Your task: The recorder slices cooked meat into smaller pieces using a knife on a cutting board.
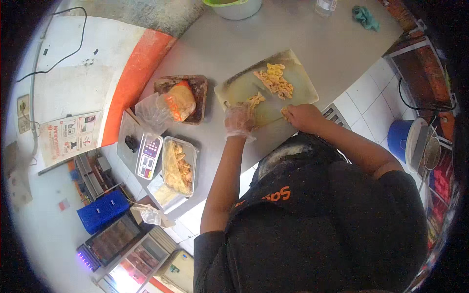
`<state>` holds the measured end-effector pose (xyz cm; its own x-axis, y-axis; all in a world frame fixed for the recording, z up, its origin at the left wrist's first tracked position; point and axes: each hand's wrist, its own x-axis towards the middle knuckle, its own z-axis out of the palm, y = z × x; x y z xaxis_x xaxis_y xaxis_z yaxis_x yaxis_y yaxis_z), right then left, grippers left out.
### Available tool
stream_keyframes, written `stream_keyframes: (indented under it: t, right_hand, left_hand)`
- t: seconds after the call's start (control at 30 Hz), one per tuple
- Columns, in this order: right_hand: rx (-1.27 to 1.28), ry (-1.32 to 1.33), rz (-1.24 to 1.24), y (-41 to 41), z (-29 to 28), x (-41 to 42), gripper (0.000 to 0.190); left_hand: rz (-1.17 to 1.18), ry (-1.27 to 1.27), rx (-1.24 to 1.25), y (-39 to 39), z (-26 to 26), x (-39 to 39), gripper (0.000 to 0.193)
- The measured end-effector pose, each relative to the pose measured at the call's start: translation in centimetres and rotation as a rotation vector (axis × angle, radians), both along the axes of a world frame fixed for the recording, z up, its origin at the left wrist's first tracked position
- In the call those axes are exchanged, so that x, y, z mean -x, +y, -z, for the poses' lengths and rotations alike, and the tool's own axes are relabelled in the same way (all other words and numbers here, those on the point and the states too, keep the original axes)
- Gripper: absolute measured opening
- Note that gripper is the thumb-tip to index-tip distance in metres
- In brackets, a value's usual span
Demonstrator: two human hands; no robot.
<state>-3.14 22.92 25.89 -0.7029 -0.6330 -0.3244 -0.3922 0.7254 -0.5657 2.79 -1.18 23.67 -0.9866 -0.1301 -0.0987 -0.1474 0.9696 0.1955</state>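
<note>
A pale cutting board (307, 86) with dark stains lies on the metal table in front of me. My left hand (240, 119), in a clear plastic glove, presses its fingers on a small heap of pale yellow meat pieces (256, 99) at the board's left side. A larger heap of cut meat (276, 81) sits farther back on the board. My bare right hand (306, 116) is closed at the board's near edge. A tan end, like that of a knife handle (284, 112), shows at its fingers; any blade is too blurred to make out.
Left of the board stands a dark tray (202, 96) holding a plastic-bagged item (181, 100). Nearer are a digital scale (149, 155) and a clear container (195, 161) of meat. Toward the back are a basin (238, 11), a bottle (325, 7) and a green cloth (365, 17).
</note>
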Motion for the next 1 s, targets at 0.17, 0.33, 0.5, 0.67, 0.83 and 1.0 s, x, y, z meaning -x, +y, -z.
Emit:
stream_keyframes:
  t: [0.17,0.33,0.5,0.67,0.83,1.0]
  right_hand:
    - [-0.205,-0.014,-0.264,-2.0,2.2,-0.8,0.028]
    - [-0.248,-0.051,-0.1,-0.4,2.1,-1.7,0.03]
    - [-0.297,-0.02,-0.05,1.8,0.7,-2.5,0.036]
    - [-0.161,0.0,0.112,2.8,0.6,-3.1,0.037]
    - [-0.129,-0.017,-0.015,0.1,-1.2,-2.7,0.035]
    - [-0.214,0.004,-0.027,-1.0,2.1,-2.4,0.036]
  left_hand:
    - [-0.038,-0.098,0.073,-1.4,2.6,0.0,0.025]
    - [-0.07,-0.17,0.115,-0.7,2.1,-2.2,0.025]
    - [0.004,-0.126,0.011,-1.3,2.6,-5.7,0.037]
    - [-0.006,-0.249,0.061,0.7,-2.3,-3.9,0.044]
    - [-0.06,-0.161,0.066,0.9,-1.6,-0.8,0.048]
    - [0.036,0.026,0.082,1.9,0.1,0.5,0.029]
